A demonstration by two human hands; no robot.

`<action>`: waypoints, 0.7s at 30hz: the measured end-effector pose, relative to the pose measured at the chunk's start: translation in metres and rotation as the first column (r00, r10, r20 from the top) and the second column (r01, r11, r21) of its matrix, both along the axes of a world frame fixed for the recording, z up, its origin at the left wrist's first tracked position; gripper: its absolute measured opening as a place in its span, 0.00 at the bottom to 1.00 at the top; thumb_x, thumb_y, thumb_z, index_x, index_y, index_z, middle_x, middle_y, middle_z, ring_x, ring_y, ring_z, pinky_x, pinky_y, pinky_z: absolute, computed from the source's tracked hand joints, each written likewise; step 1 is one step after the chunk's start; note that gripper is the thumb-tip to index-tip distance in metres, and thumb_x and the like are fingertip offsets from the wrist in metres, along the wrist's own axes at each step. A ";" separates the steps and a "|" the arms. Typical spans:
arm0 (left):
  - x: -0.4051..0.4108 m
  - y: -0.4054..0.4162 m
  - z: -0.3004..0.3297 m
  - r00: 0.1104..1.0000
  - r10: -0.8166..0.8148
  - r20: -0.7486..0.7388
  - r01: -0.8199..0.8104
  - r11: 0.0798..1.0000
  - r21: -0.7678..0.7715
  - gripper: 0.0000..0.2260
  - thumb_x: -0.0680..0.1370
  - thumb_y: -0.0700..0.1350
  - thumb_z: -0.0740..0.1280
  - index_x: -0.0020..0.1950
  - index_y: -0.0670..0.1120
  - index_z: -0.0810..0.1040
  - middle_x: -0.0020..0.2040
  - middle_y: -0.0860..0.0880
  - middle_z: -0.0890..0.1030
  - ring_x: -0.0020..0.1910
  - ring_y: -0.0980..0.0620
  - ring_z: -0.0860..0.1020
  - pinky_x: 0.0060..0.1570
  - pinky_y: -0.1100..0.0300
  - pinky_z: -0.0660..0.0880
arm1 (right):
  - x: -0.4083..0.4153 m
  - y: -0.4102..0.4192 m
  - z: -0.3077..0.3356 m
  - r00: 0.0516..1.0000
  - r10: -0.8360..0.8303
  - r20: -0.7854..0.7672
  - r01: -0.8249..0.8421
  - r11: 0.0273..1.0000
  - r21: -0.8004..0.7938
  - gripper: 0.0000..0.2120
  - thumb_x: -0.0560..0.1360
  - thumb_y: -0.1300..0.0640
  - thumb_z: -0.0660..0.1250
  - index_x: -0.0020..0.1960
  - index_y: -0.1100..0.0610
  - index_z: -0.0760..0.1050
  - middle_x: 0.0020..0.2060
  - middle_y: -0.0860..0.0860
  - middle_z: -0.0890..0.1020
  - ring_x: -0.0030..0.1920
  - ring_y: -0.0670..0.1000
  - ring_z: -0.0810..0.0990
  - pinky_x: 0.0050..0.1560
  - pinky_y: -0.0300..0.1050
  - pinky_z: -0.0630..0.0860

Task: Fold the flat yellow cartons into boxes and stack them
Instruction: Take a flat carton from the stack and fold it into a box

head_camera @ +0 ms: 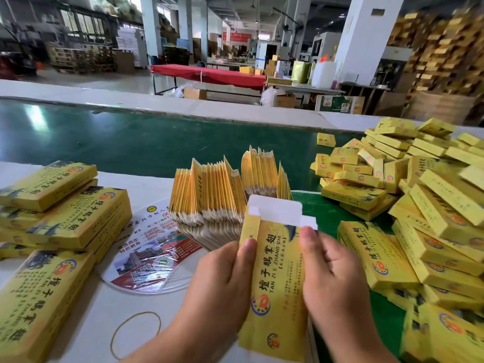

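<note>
Holding a flat yellow carton upright between them, both hands pinch its long edges: the left hand grips the left edge with the thumb on the printed face, the right hand grips the right edge the same way. The carton sits at about 6 o'clock, low and centre over the table; its face carries a black ink drawing, dark characters, the words TAN ZI E ZHANG CHI and a round red-and-blue emblem, and its white tuck flap stands open at 12 o'clock. Its bottom end is cut off by the frame edge, and the fingers behind it are hidden.

Just beyond, at 12 o'clock, a bundle of flat cartons stands on edge. Folded boxes are stacked at 9 o'clock, and a loose heap of folded boxes fills 3 o'clock, its near edge blurred. A printed hand fan lies half under the bundle, a rubber band at 7 o'clock, both on the white tabletop beside the green conveyor belt. The small print is unreadable
</note>
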State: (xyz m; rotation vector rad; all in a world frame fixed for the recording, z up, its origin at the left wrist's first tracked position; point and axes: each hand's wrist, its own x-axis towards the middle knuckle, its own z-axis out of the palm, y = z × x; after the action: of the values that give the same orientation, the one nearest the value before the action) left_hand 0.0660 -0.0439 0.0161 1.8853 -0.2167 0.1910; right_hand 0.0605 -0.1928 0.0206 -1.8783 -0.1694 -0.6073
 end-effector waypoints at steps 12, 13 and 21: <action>0.002 0.008 0.001 0.987 -0.153 -0.045 0.149 0.986 -0.071 0.13 0.74 0.61 0.64 0.49 0.53 0.77 0.43 0.54 0.85 0.39 0.54 0.84 0.37 0.56 0.81 | 0.001 0.005 -0.009 0.998 0.007 0.062 -0.005 1.000 -0.025 0.15 0.75 0.37 0.62 0.47 0.47 0.77 0.31 0.50 0.78 0.27 0.48 0.74 0.25 0.44 0.73; 0.002 0.009 0.003 0.975 -0.210 -0.069 0.198 0.970 -0.144 0.13 0.76 0.60 0.64 0.50 0.51 0.78 0.44 0.50 0.86 0.40 0.49 0.84 0.38 0.52 0.81 | -0.001 0.006 -0.009 0.997 0.037 0.066 -0.038 0.999 0.014 0.13 0.75 0.38 0.63 0.55 0.42 0.76 0.34 0.51 0.80 0.30 0.49 0.78 0.28 0.49 0.77; 0.000 0.014 0.009 0.915 -0.404 0.007 0.390 0.878 -0.278 0.10 0.76 0.53 0.63 0.51 0.50 0.79 0.45 0.48 0.86 0.41 0.52 0.85 0.36 0.62 0.79 | -0.006 -0.002 0.001 0.976 0.184 0.120 -0.193 0.978 0.073 0.11 0.74 0.45 0.69 0.56 0.41 0.79 0.28 0.52 0.74 0.27 0.47 0.71 0.25 0.42 0.69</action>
State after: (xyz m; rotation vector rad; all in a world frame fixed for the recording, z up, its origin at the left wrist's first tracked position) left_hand 0.0663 -0.0298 0.0248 1.5293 -0.5120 -0.1054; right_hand 0.0548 -0.1947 0.0216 -1.7237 -0.3860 -0.5810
